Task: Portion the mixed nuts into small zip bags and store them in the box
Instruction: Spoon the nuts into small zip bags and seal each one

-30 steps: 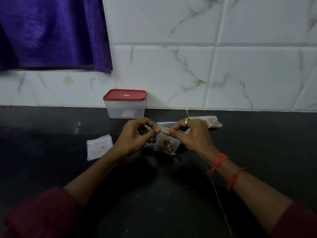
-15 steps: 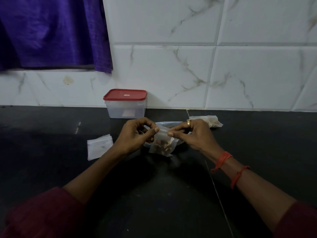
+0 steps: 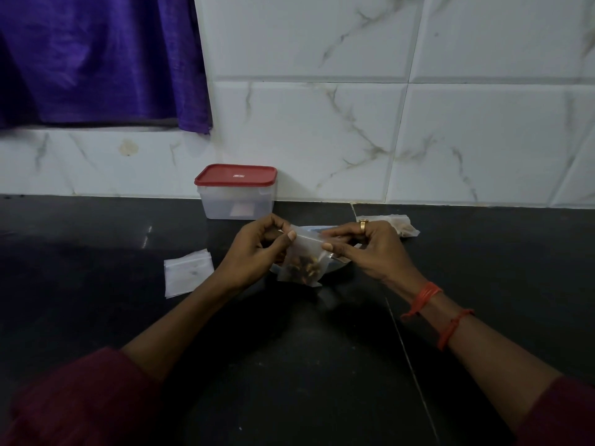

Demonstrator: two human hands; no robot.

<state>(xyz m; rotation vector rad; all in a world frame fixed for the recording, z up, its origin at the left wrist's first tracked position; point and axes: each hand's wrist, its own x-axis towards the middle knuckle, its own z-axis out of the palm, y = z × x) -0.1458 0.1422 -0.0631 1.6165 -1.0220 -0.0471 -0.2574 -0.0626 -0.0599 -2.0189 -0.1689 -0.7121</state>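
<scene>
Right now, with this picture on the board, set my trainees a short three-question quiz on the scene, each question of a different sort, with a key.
1. True or false: the red lid is on the box.
2. Of the left hand and right hand, which pinches the top of the zip bag of nuts? A) left only B) right only C) both
3. Fill in: the stack of empty bags lies on the counter to the person's ____ of the held bag.
Key: 1 true; 2 C; 3 left.
</scene>
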